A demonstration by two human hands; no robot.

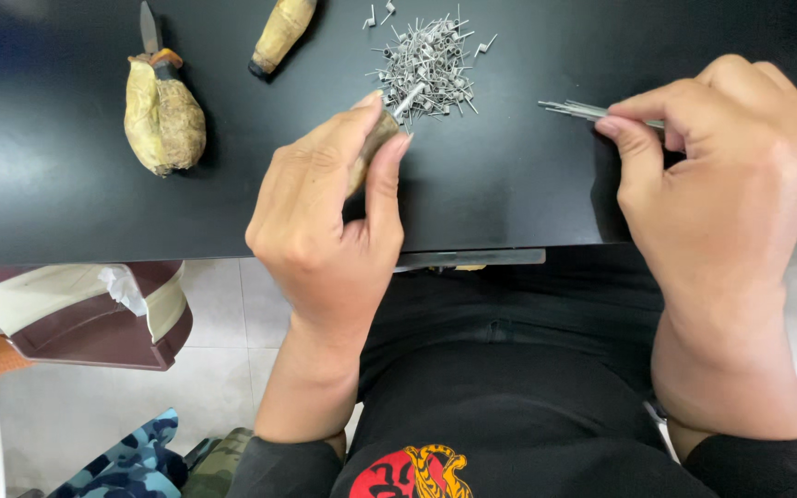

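Left hand (329, 217) grips a small tan lump (375, 143) between thumb and fingers, just below the pile of metal pins (424, 72) on the black table (509, 184); right hand (717, 175) pinches a bundle of thin pins (576, 110), right of the pile; cloth-wrapped tool (163, 115) lies well left of the pile.

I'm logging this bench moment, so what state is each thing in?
left hand: gripping a tan lump
right hand: pinching thin metal tweezers
metal pins: loose pile
taped knife: lying unheld
tan handle: lying unheld
table: black, bearing all
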